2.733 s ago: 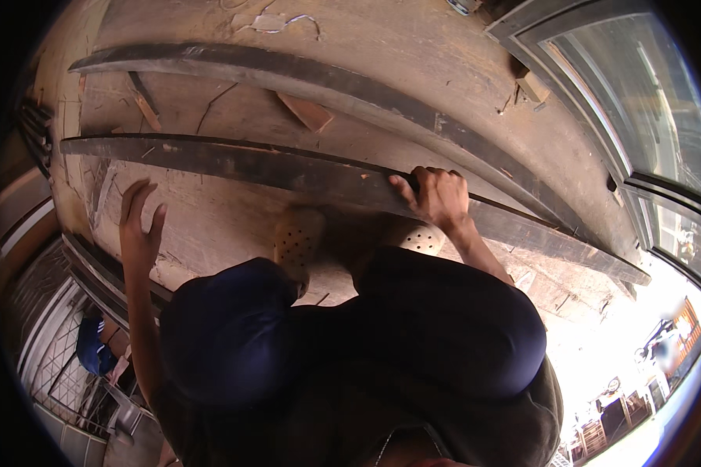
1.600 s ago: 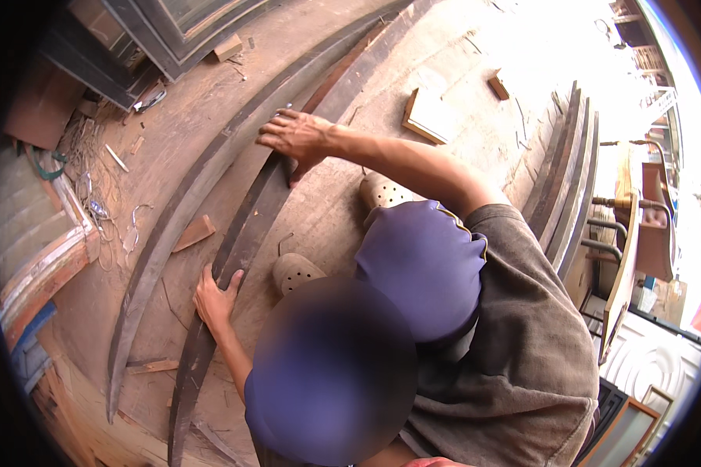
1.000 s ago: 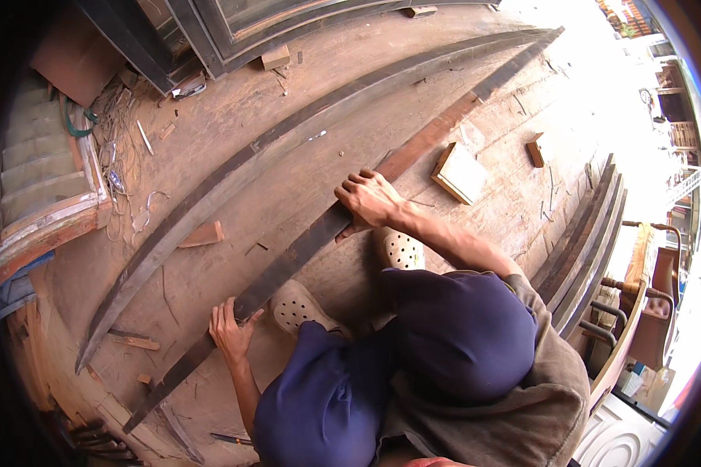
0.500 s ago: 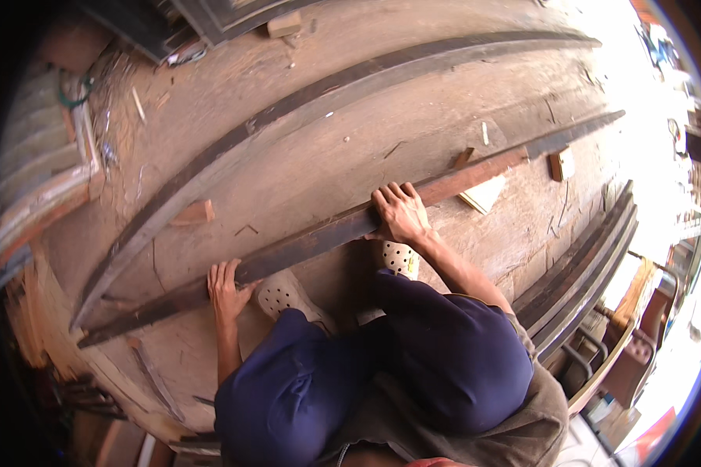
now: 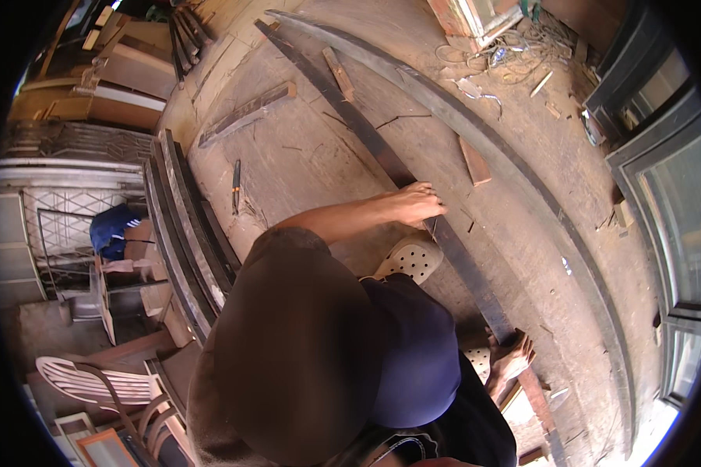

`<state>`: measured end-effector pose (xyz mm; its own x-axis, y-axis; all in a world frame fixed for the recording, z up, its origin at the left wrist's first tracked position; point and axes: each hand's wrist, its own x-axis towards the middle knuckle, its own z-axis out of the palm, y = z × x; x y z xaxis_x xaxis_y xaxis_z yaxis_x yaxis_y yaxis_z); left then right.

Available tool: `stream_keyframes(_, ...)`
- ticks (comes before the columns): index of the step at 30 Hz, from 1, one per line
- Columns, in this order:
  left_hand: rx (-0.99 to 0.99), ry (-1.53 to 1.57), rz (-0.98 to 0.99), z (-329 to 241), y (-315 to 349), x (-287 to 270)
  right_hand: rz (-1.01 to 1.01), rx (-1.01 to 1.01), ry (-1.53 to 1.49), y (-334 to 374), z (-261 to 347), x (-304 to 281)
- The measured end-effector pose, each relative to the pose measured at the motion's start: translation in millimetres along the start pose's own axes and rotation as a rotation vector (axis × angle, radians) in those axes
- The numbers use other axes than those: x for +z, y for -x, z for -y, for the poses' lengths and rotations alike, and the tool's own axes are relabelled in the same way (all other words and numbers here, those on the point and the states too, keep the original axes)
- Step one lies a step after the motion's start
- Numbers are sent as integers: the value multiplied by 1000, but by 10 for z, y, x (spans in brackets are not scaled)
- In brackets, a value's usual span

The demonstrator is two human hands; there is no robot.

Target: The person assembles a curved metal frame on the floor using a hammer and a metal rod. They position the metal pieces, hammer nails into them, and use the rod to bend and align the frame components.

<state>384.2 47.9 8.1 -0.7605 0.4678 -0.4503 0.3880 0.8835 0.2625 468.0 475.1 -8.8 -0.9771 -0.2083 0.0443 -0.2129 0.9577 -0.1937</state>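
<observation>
A long dark wooden beam [image 5: 374, 138] runs slantwise from the far side past my feet, reddish toward its near right end. My left hand [image 5: 415, 204] is closed over its edge, level with my light clog [image 5: 413, 261]. Lower right, my right hand [image 5: 510, 359] grips the same beam, its fingers wrapped around the edge. A second long dark beam [image 5: 514, 156] lies beyond it on the floor, bowed in the picture and close to the first at the far end. A reddish wood block [image 5: 473, 161] is between the two.
On the left lie stacked dark beams [image 5: 185, 226] and pliers [image 5: 236, 187] with dark-and-orange handles. Farther left is a wooden chair [image 5: 101, 381]. A short wood piece [image 5: 249, 113] and an offcut [image 5: 339, 74] lie on the floor. Dark-framed glazed panels [image 5: 666, 179] stand at the right, near tangled wire [image 5: 514, 58].
The view has swung to the left, so the beam now slants from upper left to lower right. Both hands still hold it. The chair and pliers have come into view.
</observation>
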Motion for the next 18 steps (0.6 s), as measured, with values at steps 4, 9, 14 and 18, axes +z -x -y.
stream_keyframes(4, 130, -89, 49, -100, -94, -180, -9, -31, 15, 40, -164, 1)
stream_keyframes(9, 167, -122, -37, -467, 283, -429, -15, -44, 21, 295, -234, -214)
stream_keyframes(14, 108, -44, -68, -527, 591, -221, 53, -95, 50, 476, -272, -118)
stream_keyframes(18, 12, -105, 130, -604, 539, -4, 21, -134, 55, 601, -309, -88)
